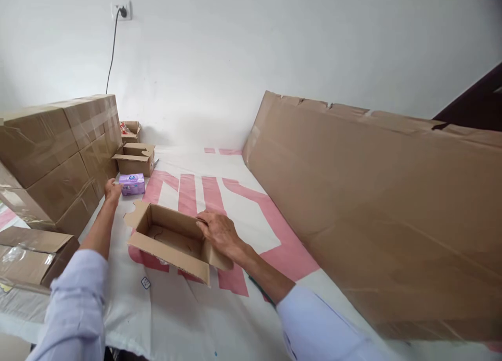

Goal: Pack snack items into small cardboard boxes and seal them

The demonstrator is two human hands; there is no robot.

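Observation:
An open cardboard box (168,259) stands in front of me, its flaps folded out and its inside holding no goods that I can see. My right hand (217,229) is closed on the rim at its far right corner, fingers over the edge. Further off to the left lies a small purple box (132,184) with printed labels. At its left end is my left hand (112,190), fingers closed against that end; part of the grip is hidden from me.
Taped cartons (58,151) are stacked at the left, with another carton (33,254) nearer. Beyond the purple box stand an open carton (135,165) and a smaller one (131,133) with red items. A large cardboard panel (372,209) leans along the right. A white-and-pink sheet (251,214) covers the table.

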